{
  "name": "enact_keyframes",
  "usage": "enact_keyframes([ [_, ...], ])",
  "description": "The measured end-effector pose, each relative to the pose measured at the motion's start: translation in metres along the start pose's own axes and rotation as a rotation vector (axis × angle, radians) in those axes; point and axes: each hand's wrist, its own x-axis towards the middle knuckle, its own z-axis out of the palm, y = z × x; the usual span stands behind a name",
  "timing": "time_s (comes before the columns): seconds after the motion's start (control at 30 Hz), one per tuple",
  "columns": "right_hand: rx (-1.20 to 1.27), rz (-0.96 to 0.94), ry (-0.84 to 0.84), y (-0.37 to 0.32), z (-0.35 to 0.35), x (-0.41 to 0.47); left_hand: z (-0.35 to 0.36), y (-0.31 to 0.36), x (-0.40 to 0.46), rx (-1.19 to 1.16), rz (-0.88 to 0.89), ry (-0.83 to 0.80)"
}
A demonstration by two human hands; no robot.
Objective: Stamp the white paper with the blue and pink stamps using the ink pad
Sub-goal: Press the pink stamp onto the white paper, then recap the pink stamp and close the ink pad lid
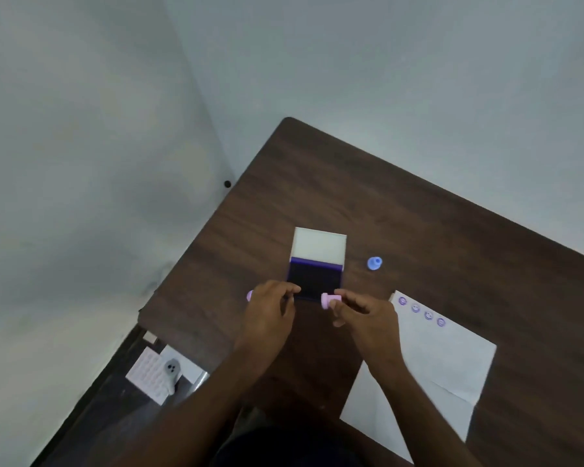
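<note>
The ink pad point(314, 278) lies open on the table, its white lid point(319, 244) folded back and the dark pad facing up. My left hand point(270, 315) pinches the pad's front left corner. A small pink piece point(249, 295) peeks out at that hand's left side; whether it is held I cannot tell. My right hand point(368, 318) grips the pink stamp point(329, 299) on its side at the pad's front right corner. The blue stamp point(374, 263) stands alone right of the pad. The white paper point(435, 365) lies to the right with several purple smiley prints along its top edge.
The dark wooden table point(418, 224) ends near a grey wall at the left and back. Below the table's left edge, a white sheet of small dots point(149, 372) and a small grey ghost figure point(172, 369) sit on a lower surface.
</note>
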Motion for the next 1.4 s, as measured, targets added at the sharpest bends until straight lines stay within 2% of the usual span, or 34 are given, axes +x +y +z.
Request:
enact_keyframes([
  [0.17,-0.022,-0.055,-0.037,-0.006,0.017,0.002,-0.007,-0.037,-0.005,-0.003,-0.031,0.189],
  [0.3,-0.035,-0.034,-0.061,-0.007,0.029,0.005,-0.008,-0.062,-0.005,0.013,-0.075,0.264],
  [0.47,-0.050,-0.022,-0.062,-0.008,0.037,0.007,-0.007,-0.077,0.000,0.038,-0.186,0.186],
  [0.67,-0.054,-0.006,-0.052,-0.007,0.037,0.010,-0.007,-0.081,0.006,0.070,-0.161,0.190],
  [0.8,-0.052,-0.002,-0.031,-0.007,0.035,0.011,-0.009,-0.079,0.007,0.009,-0.160,0.211],
  [0.97,-0.024,0.002,-0.023,-0.006,0.038,0.010,-0.014,-0.072,0.005,-0.165,-0.261,0.188],
  [1.17,0.038,0.031,-0.068,-0.010,0.046,0.007,-0.021,-0.053,-0.001,-0.226,-0.090,0.146],
  [1.4,0.133,0.099,-0.112,-0.018,0.056,0.002,-0.024,-0.041,-0.003,-0.305,-0.077,0.080],
])
